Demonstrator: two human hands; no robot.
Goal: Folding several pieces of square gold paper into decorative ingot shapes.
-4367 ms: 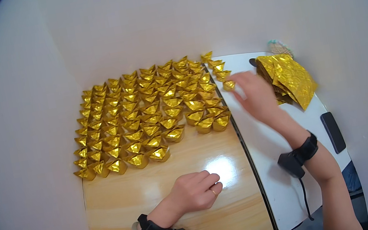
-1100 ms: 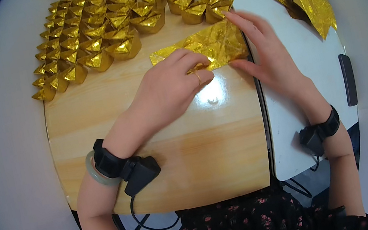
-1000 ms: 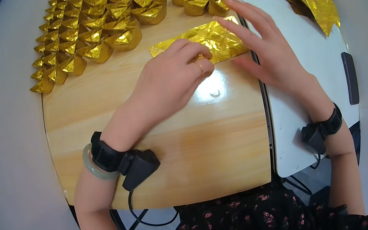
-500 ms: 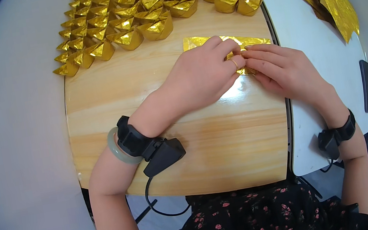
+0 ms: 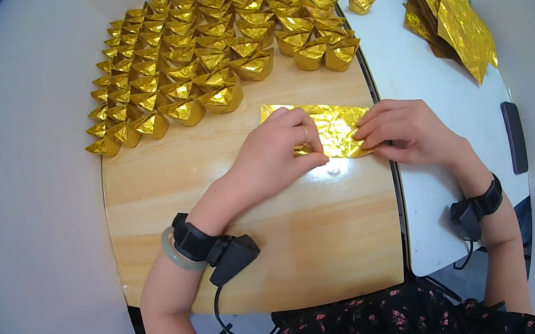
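It's a snug papercraft corner, home or workshop I can't tell, pale walls (image 5: 31,208) closing it in, a gold-foil sheet (image 5: 339,129) in work on a wood-grain table (image 5: 295,241), folded gold boats (image 5: 220,95) in rows, a white table (image 5: 429,210) alongside bearing stacked sheets (image 5: 465,28)!

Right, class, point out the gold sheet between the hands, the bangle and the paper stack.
Gold sheet (image 5: 338,131), head view: its shiny middle.
Bangle (image 5: 173,255), head view: its outer curve.
Paper stack (image 5: 464,29), head view: its gold face.

A crinkled, metallic-looking paper sheet (image 5: 338,129) is gleaming before me on a smooth, glossy wood-grain tabletop (image 5: 309,238).
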